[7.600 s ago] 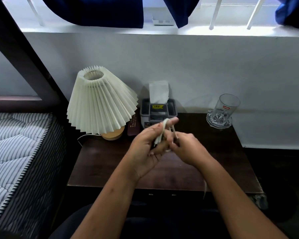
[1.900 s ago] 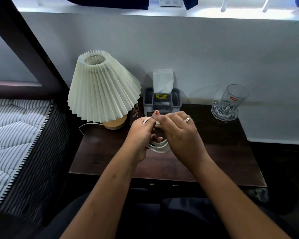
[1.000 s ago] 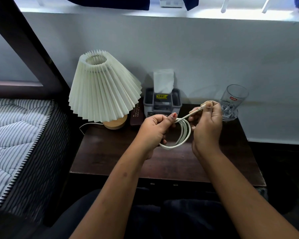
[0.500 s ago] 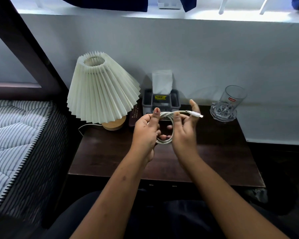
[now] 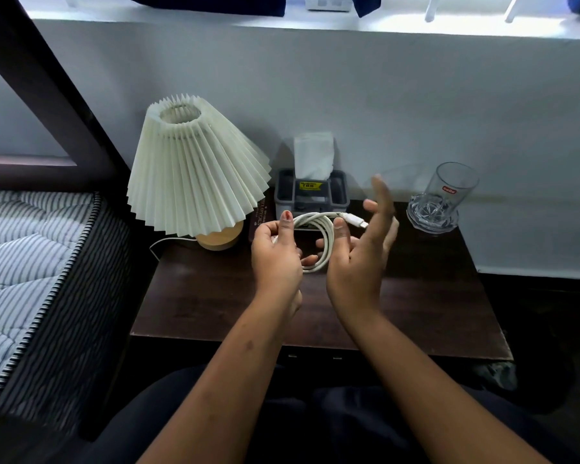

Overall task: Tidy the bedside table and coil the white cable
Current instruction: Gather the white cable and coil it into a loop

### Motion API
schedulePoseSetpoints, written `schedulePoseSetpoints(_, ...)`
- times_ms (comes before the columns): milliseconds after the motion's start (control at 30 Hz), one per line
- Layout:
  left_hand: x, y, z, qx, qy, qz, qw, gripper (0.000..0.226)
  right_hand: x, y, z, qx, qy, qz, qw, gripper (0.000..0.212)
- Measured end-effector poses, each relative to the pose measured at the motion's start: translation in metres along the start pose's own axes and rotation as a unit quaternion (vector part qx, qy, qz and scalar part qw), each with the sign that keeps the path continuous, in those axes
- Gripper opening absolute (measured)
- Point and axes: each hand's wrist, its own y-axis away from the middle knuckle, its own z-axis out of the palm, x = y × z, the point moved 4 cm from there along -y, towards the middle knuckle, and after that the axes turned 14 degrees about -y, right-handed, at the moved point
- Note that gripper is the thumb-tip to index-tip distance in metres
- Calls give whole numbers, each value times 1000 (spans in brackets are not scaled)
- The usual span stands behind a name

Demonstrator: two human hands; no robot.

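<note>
The white cable [image 5: 325,241] is wound into a loop of several turns and held above the dark wooden bedside table [image 5: 221,296]. My left hand [image 5: 275,259] grips the loop's left side between thumb and fingers. My right hand [image 5: 359,256] is beside the loop on its right, thumb pressed on the cable near the plug end, the other fingers spread upward. The plug end [image 5: 355,221] sticks out to the right past the thumb.
A pleated cream lamp [image 5: 195,175] stands at the table's back left, its cord trailing left. A grey tissue holder [image 5: 312,195] sits at the back middle, a dark book beside it. A clear glass [image 5: 446,199] stands back right. A striped mattress [image 5: 24,249] lies left.
My right hand let go of the cable's end and opened its fingers upward, keeping the thumb on the loop. The coil stays gathered in my left hand.
</note>
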Motion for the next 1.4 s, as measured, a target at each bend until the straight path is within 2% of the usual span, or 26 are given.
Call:
schedulePoseSetpoints(100, 2, -3, -6, 40, -4, 13, 999, 25, -12, 5, 7, -119, 104, -111, 981, 29)
schedulePoseSetpoints(167, 3, -5, -11, 63, -5, 25, 998, 26, -11, 10, 11, -192, 143, -126, 963, 28)
schedulePoseSetpoints(233, 3, -6, -15, 80, -18, 34, 996, 28, -9, 10, 12, -213, 152, -118, 958, 27)
schedulePoseSetpoints(400, 5, -5, -13, 66, -1, 42, 997, 28, -2, 5, 10, -135, 140, 17, 981, 36)
schedulePoseSetpoints(567, 11, -2, -6, -5, 62, 55, 997, 30, 24, 6, 9, -185, 110, 247, 945, 49)
schedulePoseSetpoints(733, 15, -1, -1, -68, 109, 46, 991, 34, 28, 6, 5, -238, 126, 294, 917, 53)
schedulePoseSetpoints(833, 14, -1, 2, -100, 133, 37, 985, 34, 32, 3, 3, -248, 130, 320, 905, 37)
schedulePoseSetpoints(933, 13, 1, 6, -147, 112, 43, 982, 33, 30, 2, 6, -218, 42, 356, 908, 22)
schedulePoseSetpoints(1033, 13, -2, 3, -135, 37, 78, 987, 31, 25, 1, 5, -192, -8, 338, 921, 20)
schedulePoseSetpoints(1133, 15, -3, -4, -79, -146, 181, 969, 20, 23, -3, 3, -205, 75, 250, 943, 49)
schedulePoseSetpoints(1200, 15, -3, -7, -56, -210, 221, 951, 19, 20, -4, 1, -197, 114, 181, 957, 60)
schedulePoseSetpoints(1300, 14, -4, -5, -54, -217, 216, 950, 20, 19, -4, 0, -176, 75, 164, 968, 61)
schedulePoseSetpoints(1400, 10, -5, -3, -63, -160, 163, 971, 24, 20, -6, 2, -175, 29, 179, 968, 37)
